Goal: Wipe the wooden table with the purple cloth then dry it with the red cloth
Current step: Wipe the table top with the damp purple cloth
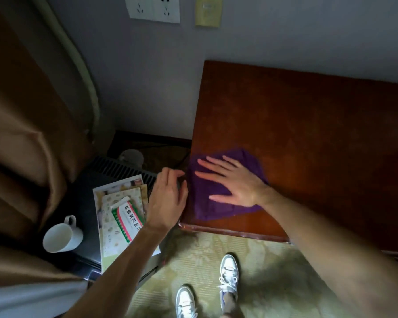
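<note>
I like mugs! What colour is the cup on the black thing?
The cup is plain white, shown in the head view.

There is only one view, from a wide-angle camera on the person's head. It looks steeply down and a little forward, close over the near left corner of the wooden counter, with the floor and shoes below.

The cloth lies on the table's near left corner, under the right hand. The left hand sits just left of the table edge, above papers; a mug stands farther left.
</note>
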